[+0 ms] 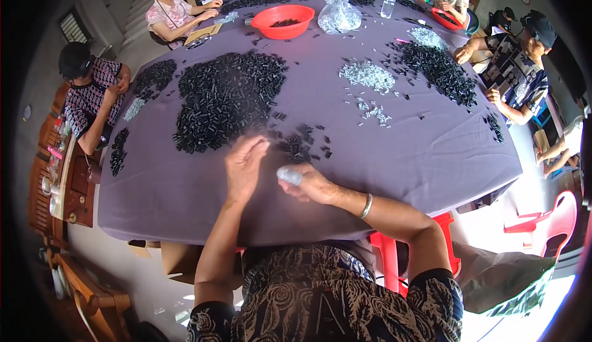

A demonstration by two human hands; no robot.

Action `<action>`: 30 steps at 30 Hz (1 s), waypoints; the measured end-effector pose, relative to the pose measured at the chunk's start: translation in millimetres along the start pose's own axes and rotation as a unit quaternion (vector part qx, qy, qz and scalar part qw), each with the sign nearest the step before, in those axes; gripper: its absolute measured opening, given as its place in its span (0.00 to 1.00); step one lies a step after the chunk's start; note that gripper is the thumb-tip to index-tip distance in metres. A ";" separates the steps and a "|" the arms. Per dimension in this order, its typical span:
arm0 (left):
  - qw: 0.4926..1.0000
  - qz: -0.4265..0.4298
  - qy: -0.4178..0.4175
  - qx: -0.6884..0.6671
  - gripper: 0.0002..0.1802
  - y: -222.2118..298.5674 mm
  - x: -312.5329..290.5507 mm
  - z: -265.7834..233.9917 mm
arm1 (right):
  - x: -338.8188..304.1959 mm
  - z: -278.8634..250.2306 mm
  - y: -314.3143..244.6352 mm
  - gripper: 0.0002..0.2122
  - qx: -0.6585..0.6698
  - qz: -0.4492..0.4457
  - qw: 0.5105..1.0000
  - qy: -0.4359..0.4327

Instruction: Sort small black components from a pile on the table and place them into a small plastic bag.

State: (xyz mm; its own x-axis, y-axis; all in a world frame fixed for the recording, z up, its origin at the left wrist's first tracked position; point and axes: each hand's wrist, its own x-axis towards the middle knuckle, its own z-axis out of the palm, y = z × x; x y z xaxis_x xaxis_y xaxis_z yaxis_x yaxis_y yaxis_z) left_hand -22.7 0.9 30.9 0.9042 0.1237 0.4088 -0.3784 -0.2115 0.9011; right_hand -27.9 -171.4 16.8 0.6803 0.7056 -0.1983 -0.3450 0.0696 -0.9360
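Note:
My left hand (242, 168) is raised just over the near edge of a big pile of small black tubular pieces (222, 101). Its fingers are loosely extended and slightly parted, and I see nothing in them. Beside it, my right hand (314, 185) is curled closed, with a grey-white patch (290, 175) at the thumb or fingertip; whether this is a wrap or a held thing I cannot tell. What the curled fingers hold, if anything, is hidden. Just beyond both hands lie loose black pieces (300, 144). A silver bangle (367, 206) circles my right wrist.
The table wears a purple-grey cloth (394, 163). On it are piles of small clear pieces (368, 75), more black pieces (441, 70), a red basin (283, 22), a clear plastic bag (339, 16) and a bottle (388, 4). Several people sit around it. A red chair (546, 222) stands right.

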 end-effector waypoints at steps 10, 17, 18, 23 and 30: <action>0.952 0.101 0.048 0.286 0.07 -44.6 6.9 -56.7 | 8.4 -1.2 9.2 0.13 -0.250 -0.131 0.959 -0.002; 0.940 0.127 0.057 0.311 0.06 -58.9 0.6 -54.4 | 8.5 1.1 14.2 0.16 -0.284 -0.121 0.951 0.010; 0.940 0.127 0.057 0.311 0.06 -58.8 -0.9 -53.9 | 7.9 2.1 14.8 0.17 -0.281 -0.126 0.951 0.017; 0.947 0.121 0.026 0.298 0.07 -59.6 0.7 -50.7 | 13.9 -3.3 20.2 0.20 -0.306 -0.185 0.934 0.002; 0.944 0.116 0.001 0.308 0.07 -59.0 -0.3 -49.8 | 10.3 -2.0 11.9 0.17 -0.328 -0.148 0.933 -0.003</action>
State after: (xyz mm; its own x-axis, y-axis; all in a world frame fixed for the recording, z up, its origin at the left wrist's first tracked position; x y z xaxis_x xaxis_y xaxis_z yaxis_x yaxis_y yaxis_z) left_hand -10.5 61.7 -15.3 0.8103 0.0071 0.5860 -0.3786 -0.7568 0.5328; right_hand -23.8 -164.7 3.1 0.6784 0.7283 0.0965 0.3288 -0.1835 -0.9264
